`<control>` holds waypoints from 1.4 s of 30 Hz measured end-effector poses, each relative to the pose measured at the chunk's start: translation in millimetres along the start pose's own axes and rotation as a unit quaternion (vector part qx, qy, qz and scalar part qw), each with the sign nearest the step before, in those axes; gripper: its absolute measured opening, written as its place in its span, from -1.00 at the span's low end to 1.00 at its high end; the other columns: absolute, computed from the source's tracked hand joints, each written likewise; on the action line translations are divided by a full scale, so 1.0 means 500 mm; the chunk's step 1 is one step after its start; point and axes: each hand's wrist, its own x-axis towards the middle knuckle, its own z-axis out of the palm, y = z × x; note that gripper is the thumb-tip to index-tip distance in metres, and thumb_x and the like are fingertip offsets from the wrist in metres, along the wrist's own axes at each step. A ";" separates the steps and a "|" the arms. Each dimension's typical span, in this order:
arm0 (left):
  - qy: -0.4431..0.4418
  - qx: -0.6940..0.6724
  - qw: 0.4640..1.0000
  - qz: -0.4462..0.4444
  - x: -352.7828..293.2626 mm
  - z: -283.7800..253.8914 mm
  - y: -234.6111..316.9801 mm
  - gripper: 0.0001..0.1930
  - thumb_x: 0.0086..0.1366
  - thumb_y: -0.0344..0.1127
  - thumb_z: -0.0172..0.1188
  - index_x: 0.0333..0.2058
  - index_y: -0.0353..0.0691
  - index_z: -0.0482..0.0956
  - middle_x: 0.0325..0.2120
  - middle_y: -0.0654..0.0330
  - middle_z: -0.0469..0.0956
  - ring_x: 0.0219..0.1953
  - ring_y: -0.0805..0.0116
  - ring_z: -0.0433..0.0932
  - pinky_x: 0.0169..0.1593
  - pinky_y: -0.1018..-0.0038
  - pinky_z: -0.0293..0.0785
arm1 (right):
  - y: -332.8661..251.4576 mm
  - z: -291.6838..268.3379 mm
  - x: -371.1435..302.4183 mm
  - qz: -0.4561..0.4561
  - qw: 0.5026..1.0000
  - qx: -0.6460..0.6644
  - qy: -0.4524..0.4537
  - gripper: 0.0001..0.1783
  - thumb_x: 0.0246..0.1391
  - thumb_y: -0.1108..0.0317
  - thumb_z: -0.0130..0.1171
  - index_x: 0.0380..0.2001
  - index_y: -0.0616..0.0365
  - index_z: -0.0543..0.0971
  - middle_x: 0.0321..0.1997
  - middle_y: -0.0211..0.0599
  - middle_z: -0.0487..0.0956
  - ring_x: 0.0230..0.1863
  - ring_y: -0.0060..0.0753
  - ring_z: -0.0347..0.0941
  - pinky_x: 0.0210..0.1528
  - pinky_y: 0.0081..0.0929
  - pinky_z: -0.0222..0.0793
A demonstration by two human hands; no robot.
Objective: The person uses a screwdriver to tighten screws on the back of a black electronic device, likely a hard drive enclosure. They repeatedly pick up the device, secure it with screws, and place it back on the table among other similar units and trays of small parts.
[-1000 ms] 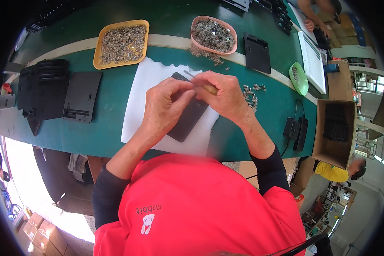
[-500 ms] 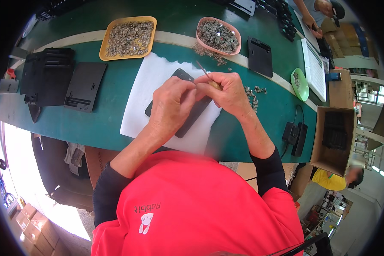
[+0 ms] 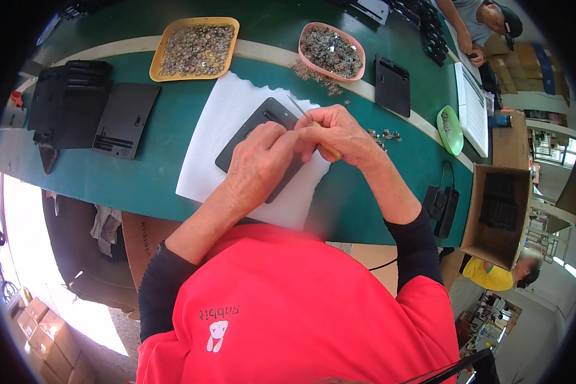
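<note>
Over the middle of the bench, my left hand (image 3: 260, 160) is closed in a pinch, its fingertips meeting those of my right hand (image 3: 342, 136). Whatever the left fingers pinch is hidden. My right hand is wrapped round a thin tool with a metal shaft and a yellowish handle (image 3: 331, 151); the shaft points up and away to the left. Beneath both hands a black rectangular plastic panel (image 3: 246, 136) lies at a slant on a torn-edged white sheet (image 3: 198, 163). Several small metal parts (image 3: 390, 136) are scattered just right of my right hand.
Small metal parts fill a yellow tray (image 3: 155, 69), a pink tray (image 3: 363, 61) and a green bowl (image 3: 456, 142). Black panels (image 3: 127, 118) lie at the left, another panel (image 3: 392, 86) at the right. A black adapter (image 3: 447, 211) and a cardboard box (image 3: 470, 224) are near the right edge. A co-worker (image 3: 477, 25) sits opposite.
My hands have shifted slightly. The right fingers have changed their hold on the tool, so that more of its yellowish handle shows below the hand.
</note>
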 end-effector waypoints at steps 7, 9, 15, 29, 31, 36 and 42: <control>0.070 -0.135 0.960 -0.236 -0.016 -0.006 -0.001 -0.83 0.18 -0.49 0.32 -0.23 -0.30 0.61 -0.50 0.23 0.60 -0.52 0.50 0.57 -0.45 0.54 0.49 | 0.008 -0.022 0.037 -0.226 0.944 -0.239 0.029 -0.87 0.06 0.41 0.20 -0.46 0.27 0.59 -0.56 -0.33 0.62 -0.64 -0.66 0.47 -0.61 -0.59 0.34; 0.049 -0.185 0.922 -0.336 -0.011 -0.019 -0.002 -0.86 0.24 -0.42 0.30 -0.25 -0.31 0.61 -0.59 0.31 0.58 -0.58 0.63 0.51 -0.51 0.64 0.42 | -0.001 -0.029 0.046 -0.303 0.872 -0.381 0.050 -0.94 0.03 0.46 0.18 -0.42 0.23 0.57 -0.46 -0.30 0.60 -0.49 -0.38 0.54 -0.44 -0.43 0.45; 0.031 -0.229 0.889 -0.396 -0.009 -0.026 -0.003 -0.90 0.25 -0.41 0.26 -0.29 -0.32 0.60 -0.60 0.28 0.56 -0.61 0.59 0.49 -0.52 0.62 0.40 | 0.006 -0.047 0.065 -0.446 0.753 -0.483 0.023 -0.97 0.00 0.46 0.17 -0.44 0.15 0.52 -0.35 -0.32 0.53 -0.39 -0.14 0.51 -0.41 -0.30 0.46; 0.018 -0.260 0.876 -0.406 -0.018 -0.026 -0.018 -0.82 0.32 -0.43 0.18 -0.13 -0.32 0.58 -0.48 0.26 0.61 -0.44 0.59 0.60 -0.49 0.66 0.45 | -0.009 -0.068 0.073 -0.503 0.611 -0.608 -0.068 -0.93 -0.07 0.47 0.12 -0.44 0.16 0.45 -0.36 -0.33 0.39 -0.52 -0.32 0.49 -0.58 -0.44 0.42; 0.015 -0.281 0.864 -0.417 -0.019 -0.028 -0.018 -0.82 0.33 -0.44 0.17 -0.12 -0.33 0.58 -0.46 0.25 0.62 -0.43 0.58 0.60 -0.48 0.66 0.46 | -0.014 -0.068 0.075 -0.514 0.576 -0.631 -0.078 -0.93 -0.10 0.46 0.13 -0.48 0.16 0.44 -0.41 -0.32 0.34 -0.55 -0.34 0.46 -0.59 -0.46 0.41; 0.009 -0.306 0.849 -0.430 -0.014 -0.033 -0.019 -0.84 0.33 -0.45 0.15 -0.14 -0.34 0.58 -0.43 0.25 0.62 -0.40 0.57 0.61 -0.47 0.66 0.47 | -0.012 -0.064 0.085 -0.549 0.515 -0.653 -0.079 -0.89 -0.15 0.46 0.15 -0.56 0.16 0.41 -0.48 -0.31 0.26 -0.61 -0.40 0.39 -0.62 -0.49 0.38; 0.001 -0.307 0.852 -0.424 -0.013 -0.033 -0.020 -0.88 0.34 -0.45 0.14 -0.19 -0.32 0.57 -0.41 0.24 0.63 -0.40 0.56 0.61 -0.47 0.66 0.47 | -0.013 -0.067 0.087 -0.554 0.517 -0.646 -0.096 -0.90 -0.14 0.47 0.15 -0.58 0.15 0.41 -0.49 -0.31 0.26 -0.61 -0.40 0.39 -0.62 -0.49 0.39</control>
